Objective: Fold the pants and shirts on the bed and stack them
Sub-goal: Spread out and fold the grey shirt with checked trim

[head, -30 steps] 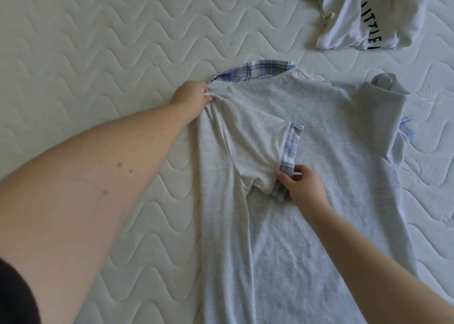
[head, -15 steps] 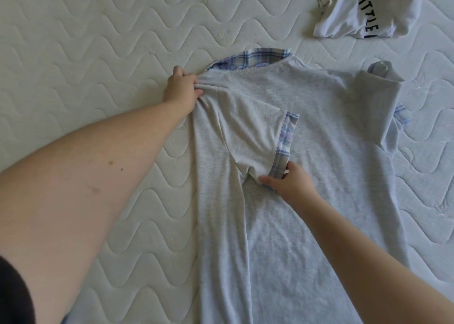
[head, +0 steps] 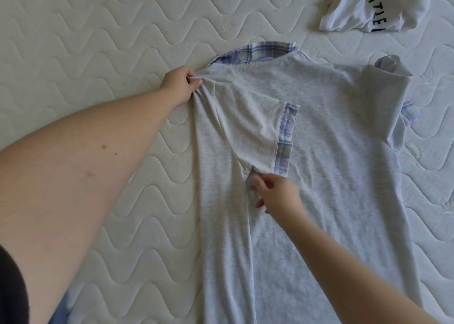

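A light grey shirt (head: pixel 331 151) with a blue plaid collar and plaid sleeve cuffs lies spread on the quilted mattress (head: pixel 86 41). Its left side and left sleeve (head: pixel 253 127) are folded inward over the body. My left hand (head: pixel 180 84) pinches the shoulder fabric beside the collar. My right hand (head: pixel 275 192) pinches the folded edge just under the sleeve, near the armpit. The right sleeve (head: pixel 388 87) is partly folded in at the far right.
A crumpled white garment with dark lettering (head: pixel 368 6) lies at the top right of the mattress. Bare quilted mattress stretches to the left of the shirt and along its right edge.
My right hand has slid from the plaid sleeve cuff leftward and down to the fold under the sleeve. My left hand keeps its hold at the shoulder. The view has shifted slightly.
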Motion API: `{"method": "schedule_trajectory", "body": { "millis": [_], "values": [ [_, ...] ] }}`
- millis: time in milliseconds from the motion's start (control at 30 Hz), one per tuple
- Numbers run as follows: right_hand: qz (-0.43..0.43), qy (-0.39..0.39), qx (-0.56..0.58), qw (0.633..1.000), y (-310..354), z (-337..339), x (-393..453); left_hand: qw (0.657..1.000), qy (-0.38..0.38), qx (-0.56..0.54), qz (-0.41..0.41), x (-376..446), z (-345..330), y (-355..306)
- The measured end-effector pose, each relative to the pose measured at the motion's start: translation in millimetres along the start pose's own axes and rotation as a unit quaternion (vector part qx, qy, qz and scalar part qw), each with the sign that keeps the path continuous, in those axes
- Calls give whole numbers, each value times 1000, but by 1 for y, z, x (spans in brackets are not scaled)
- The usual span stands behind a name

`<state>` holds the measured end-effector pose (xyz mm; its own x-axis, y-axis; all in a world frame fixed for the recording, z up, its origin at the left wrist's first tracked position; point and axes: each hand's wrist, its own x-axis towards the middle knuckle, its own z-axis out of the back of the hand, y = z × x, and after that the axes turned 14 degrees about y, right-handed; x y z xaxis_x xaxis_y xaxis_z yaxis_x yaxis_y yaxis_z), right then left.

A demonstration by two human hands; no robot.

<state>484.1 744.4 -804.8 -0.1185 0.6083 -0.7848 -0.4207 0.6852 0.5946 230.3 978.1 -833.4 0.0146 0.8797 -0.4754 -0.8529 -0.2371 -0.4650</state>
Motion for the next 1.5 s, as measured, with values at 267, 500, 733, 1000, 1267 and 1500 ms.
{"method": "schedule_trajectory", "body": {
  "millis": [267, 500, 733, 1000, 1267, 1500],
  "values": [
    [-60, -25, 42, 997, 14, -37, 19, 999, 5, 34, 24, 6, 11, -8],
    [-55, -24, -92, 994, 0, -32, 7, 997, -46, -36, 51, 6, -5, -15],
    [-74, 72, -113, 988, -9, -33, -2, 989, -13, -107, 99, -26, -19, -2],
    [-86, 88, -126, 984, -49, -49, -36, 997, -6, -59, 49, -118, -69, -5],
    [-86, 100, -114, 985, -92, -59, -79, 981, -9, -146, 127, -243, -137, 6],
    [-105, 123, -132, 978, -151, -90, -124, 968, 79, -180, 159, -356, -190, 35]
  ]
}}
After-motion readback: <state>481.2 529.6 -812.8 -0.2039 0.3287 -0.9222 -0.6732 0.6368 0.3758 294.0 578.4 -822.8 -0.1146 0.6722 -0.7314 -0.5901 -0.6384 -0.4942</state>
